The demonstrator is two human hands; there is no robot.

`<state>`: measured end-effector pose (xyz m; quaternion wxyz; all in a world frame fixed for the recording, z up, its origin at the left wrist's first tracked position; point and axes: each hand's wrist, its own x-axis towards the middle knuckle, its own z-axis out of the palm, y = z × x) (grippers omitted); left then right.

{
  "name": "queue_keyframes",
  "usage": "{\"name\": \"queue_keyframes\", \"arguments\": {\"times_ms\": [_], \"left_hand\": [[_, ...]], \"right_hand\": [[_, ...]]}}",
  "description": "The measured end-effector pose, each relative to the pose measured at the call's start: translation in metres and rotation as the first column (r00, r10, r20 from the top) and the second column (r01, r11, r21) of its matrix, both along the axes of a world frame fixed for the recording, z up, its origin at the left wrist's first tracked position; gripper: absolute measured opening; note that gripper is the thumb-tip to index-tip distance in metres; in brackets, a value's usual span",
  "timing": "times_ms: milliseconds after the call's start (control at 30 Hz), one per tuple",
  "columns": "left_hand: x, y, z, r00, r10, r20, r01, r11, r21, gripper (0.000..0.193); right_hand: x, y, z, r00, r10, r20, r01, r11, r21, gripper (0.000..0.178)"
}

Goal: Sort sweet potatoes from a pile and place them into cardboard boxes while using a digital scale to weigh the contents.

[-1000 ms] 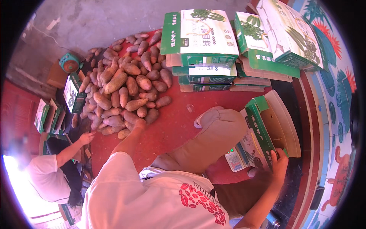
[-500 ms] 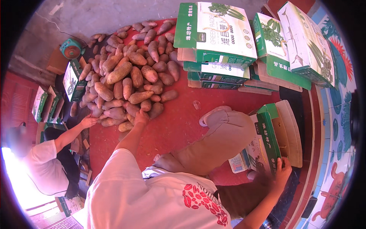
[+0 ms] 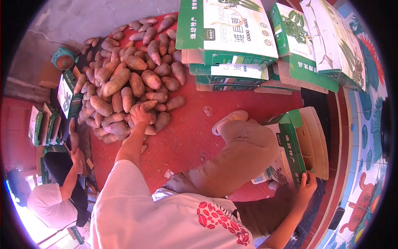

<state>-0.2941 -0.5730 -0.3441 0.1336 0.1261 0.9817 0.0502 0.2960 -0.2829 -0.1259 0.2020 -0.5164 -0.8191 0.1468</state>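
Note:
A big heap of reddish-brown sweet potatoes (image 3: 120, 83) lies on the red floor. My left hand (image 3: 141, 116) is at the heap's near edge, its bent fingers closed over one sweet potato, which they partly cover. On the right, an opened green and white carton (image 3: 292, 141) stands beside my bent leg, its cardboard flaps spread outward. My right hand (image 3: 306, 184) pinches this carton's near edge between thumb and fingers. The contents of the carton are mostly out of sight.
Stacked green and white cartons (image 3: 232, 41) stand at the far right. A co-worker (image 3: 54, 203) sits at the left, holding a sweet potato (image 3: 74, 135). Near them are more cartons (image 3: 37, 124) and a teal round-faced device (image 3: 64, 59). My shoe (image 3: 228, 120) rests mid-floor.
My left hand has shifted a little farther into the heap. The co-worker's hand has drawn back from the heap with a sweet potato. My right hand stays on the carton.

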Motion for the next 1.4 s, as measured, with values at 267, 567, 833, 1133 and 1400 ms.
{"name": "queue_keyframes", "arguments": {"times_ms": [267, 567, 833, 1133, 1400], "left_hand": [[-0.024, -0.009, -0.006, 0.987, -0.162, 0.009, 0.155, 0.923, -0.351, 0.070], [-0.035, -0.004, -0.017, 0.906, -0.353, -0.234, 0.186, 0.828, -0.529, 0.023], [-0.007, 0.000, 0.010, 0.946, -0.298, -0.131, 0.187, 0.827, -0.530, 0.059], [-0.005, -0.055, -0.008, 0.973, 0.066, 0.221, -0.087, 0.993, 0.084, 0.080], [0.038, -0.001, 0.002, 0.750, 0.095, 0.655, -0.453, 0.795, 0.404, 0.067]], "right_hand": [[-0.002, -0.001, -0.004, 1.000, -0.027, 0.010, 0.027, 1.000, 0.004, 0.026], [-0.007, -0.005, -0.001, 0.999, -0.041, 0.020, 0.040, 0.999, 0.030, 0.025], [-0.005, -0.003, -0.002, 0.997, -0.046, 0.055, 0.042, 0.996, 0.078, 0.023], [-0.008, -0.005, 0.001, 0.997, -0.042, 0.062, 0.038, 0.997, 0.063, 0.022], [-0.001, -0.009, 0.007, 0.993, -0.091, 0.071, 0.086, 0.994, 0.072, 0.022]]}}
